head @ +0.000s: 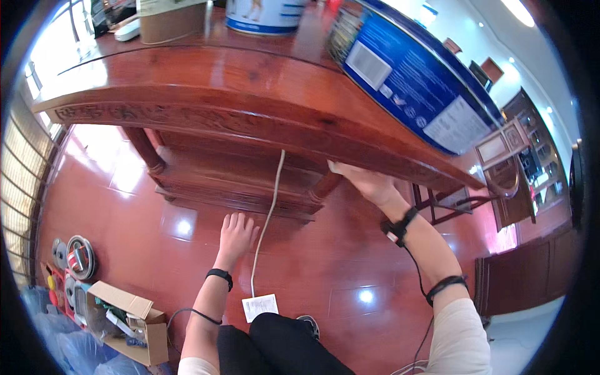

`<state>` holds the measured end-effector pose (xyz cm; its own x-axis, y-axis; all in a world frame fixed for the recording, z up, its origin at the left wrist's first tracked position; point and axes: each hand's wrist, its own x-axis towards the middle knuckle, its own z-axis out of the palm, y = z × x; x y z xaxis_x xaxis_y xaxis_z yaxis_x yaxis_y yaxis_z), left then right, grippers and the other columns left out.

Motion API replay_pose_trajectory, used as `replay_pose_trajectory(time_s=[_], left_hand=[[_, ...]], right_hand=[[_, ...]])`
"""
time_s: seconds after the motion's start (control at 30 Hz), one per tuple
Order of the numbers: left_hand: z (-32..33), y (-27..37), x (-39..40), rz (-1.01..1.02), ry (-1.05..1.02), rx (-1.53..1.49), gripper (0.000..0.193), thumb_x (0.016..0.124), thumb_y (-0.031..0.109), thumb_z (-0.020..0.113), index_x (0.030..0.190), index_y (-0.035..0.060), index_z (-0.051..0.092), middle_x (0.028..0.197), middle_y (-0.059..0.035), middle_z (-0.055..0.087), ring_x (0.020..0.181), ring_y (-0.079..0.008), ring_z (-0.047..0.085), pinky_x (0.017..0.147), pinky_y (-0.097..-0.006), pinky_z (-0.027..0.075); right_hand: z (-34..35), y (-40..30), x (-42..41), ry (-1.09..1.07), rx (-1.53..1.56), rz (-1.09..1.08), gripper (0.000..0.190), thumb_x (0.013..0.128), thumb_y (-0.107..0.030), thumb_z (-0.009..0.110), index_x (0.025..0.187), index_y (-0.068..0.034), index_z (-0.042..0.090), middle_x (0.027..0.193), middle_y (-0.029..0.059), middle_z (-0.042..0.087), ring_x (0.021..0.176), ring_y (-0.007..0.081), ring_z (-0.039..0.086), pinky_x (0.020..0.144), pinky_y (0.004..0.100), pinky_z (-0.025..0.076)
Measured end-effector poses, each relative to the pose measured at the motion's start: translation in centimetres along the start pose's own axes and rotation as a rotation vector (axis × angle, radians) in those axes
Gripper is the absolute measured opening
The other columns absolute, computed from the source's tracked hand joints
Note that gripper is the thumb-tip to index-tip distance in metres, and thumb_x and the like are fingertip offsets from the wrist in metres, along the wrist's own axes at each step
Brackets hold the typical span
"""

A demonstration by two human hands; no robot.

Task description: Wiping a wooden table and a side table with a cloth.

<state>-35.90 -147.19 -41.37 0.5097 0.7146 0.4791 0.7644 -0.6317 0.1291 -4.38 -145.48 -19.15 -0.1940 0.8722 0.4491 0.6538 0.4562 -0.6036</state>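
Note:
My left hand hangs over the floor, fingers extended and holding nothing, just left of a white cable. My right hand is at the underside of the carved edge of a reddish wooden table; its fingertips are partly hidden, and whether it grips anything there I cannot tell. Above it on the tabletop stands a large blue tin with a printed label. A white and blue can stands farther left, beside a brown and pale container. The cable runs down from under the table to a white printed sheet near my legs.
An opened cardboard box with mixed items stands at the lower left, near clear plastic bags and a round metal tin. A wooden chair is to the right, a dark wooden cabinet below it. Table legs stand ahead.

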Motion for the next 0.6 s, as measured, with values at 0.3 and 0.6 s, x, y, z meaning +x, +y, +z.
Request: replay_pose_trajectory(time_s=[0.3, 0.6], left_hand=[[2.5, 3.0, -1.6, 0.033, 0.034, -0.004, 0.025, 0.085, 0.029, 0.061, 0.086, 0.0046, 0.060, 0.094, -0.0152, 0.054, 0.094, -0.0325, 0.051, 0.087, -0.0460, 0.041], [2.1, 2.6, -2.1, -0.035, 0.100, 0.079, 0.022, 0.086, 0.027, 0.059, 0.082, 0.0050, 0.058, 0.090, -0.0139, 0.052, 0.092, -0.0312, 0.051, 0.085, -0.0444, 0.041]], right_hand=[[6.8, 9.0, -5.9, 0.250, -1.043, -0.791, 0.022, 0.072, -0.022, 0.064, 0.093, -0.026, 0.070, 0.083, -0.0077, 0.050, 0.092, 0.0139, 0.048, 0.087, 0.0483, 0.041], [0.6, 8.3, -4.5, 0.603, -1.190, -0.402, 0.022, 0.072, -0.018, 0.064, 0.088, -0.030, 0.071, 0.109, -0.0060, 0.059, 0.102, 0.0307, 0.048, 0.095, 0.0570, 0.035]])
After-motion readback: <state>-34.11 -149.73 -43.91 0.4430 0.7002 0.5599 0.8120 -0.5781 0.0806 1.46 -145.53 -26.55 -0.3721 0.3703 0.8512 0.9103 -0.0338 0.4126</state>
